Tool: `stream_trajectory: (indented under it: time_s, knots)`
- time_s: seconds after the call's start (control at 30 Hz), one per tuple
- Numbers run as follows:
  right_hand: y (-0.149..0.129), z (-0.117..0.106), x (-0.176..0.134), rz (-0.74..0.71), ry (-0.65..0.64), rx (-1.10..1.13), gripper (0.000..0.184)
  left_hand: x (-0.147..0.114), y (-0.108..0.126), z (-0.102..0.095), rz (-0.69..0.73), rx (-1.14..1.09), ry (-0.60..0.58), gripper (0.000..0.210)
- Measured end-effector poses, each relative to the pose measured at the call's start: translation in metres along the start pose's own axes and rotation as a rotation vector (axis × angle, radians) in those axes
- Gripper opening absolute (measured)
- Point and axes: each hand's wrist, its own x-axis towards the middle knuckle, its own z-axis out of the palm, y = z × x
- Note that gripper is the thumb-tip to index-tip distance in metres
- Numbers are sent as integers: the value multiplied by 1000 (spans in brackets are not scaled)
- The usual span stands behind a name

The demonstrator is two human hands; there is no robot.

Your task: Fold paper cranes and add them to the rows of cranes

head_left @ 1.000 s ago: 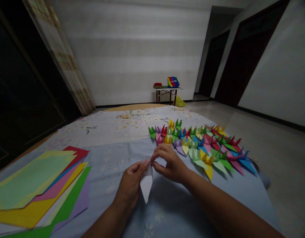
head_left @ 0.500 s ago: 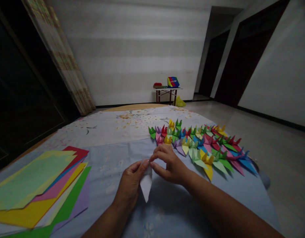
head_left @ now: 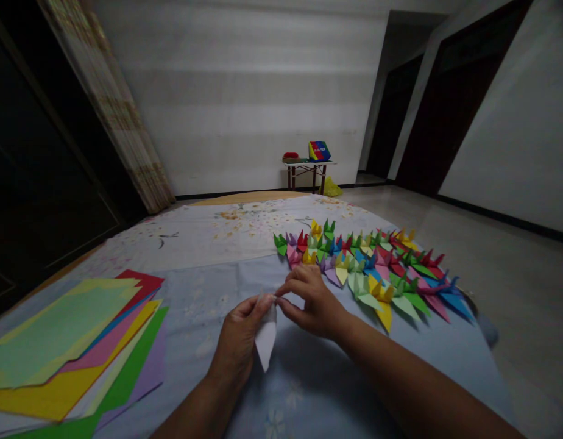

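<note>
A white folded paper point(head_left: 265, 342), long and tapering to a point at its lower end, is held above the cloth in front of me. My left hand point(head_left: 239, 334) pinches it near the upper end, thumb on top. The thumb and index finger of my right hand point(head_left: 311, 303) close together on its upper right edge; the small part between those fingertips is mostly hidden. Just beyond my right hand stand several rows of folded paper cranes point(head_left: 382, 297) in many colours.
Stacked sheets of coloured paper point(head_left: 66, 332) lie on the left of the table. A pale blue cloth point(head_left: 203, 366) and a flowered white cloth point(head_left: 194, 228) cover the tabletop. By the far wall, a small table point(head_left: 309, 163) carries a colourful box point(head_left: 318, 150).
The paper's lower tip has swung slightly to the left. Both hands keep nearly the same place and grip.
</note>
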Motion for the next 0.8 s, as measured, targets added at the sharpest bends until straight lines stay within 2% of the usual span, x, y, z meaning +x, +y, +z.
stream_trajectory:
  time_s: [0.13,0.27,0.5,0.8]
  knots:
    - [-2,-2,1,118,18,118,6,0,0,0,-17,-13,18,25]
    - [-1,0,2,197,-2,235,5,-1,0,0,-32,-21,-18,25]
    - [0,4,2,206,-25,312,3,-2,0,0,-31,-41,-54,22]
    - [0,5,1,226,-62,242,2,-1,0,-2,-46,-12,-61,23]
